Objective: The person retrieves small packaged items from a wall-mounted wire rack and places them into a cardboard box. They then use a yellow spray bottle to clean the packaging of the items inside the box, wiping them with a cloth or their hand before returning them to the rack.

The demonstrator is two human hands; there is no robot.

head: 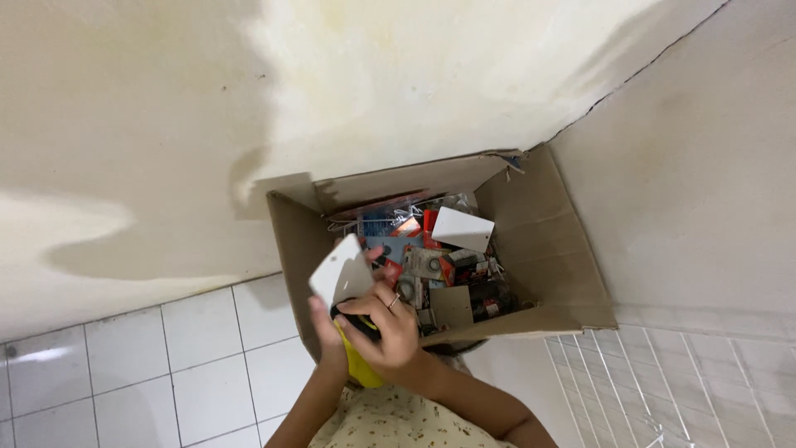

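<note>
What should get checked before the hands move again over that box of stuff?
1. White card gripped: ok, the left hand pinches its lower edge.
2. Yellow and black object held: ok, the right hand wraps over it; what it is, cannot tell.
3. Cardboard box open: ok, flaps spread, packaged items visible inside.
4. Box steady: ok, it sits in the wall corner on the white tiled floor.
5. Room inside the box: not ok, it looks crowded.
6. Wire grid at lower right out of the way: cannot tell.
</note>
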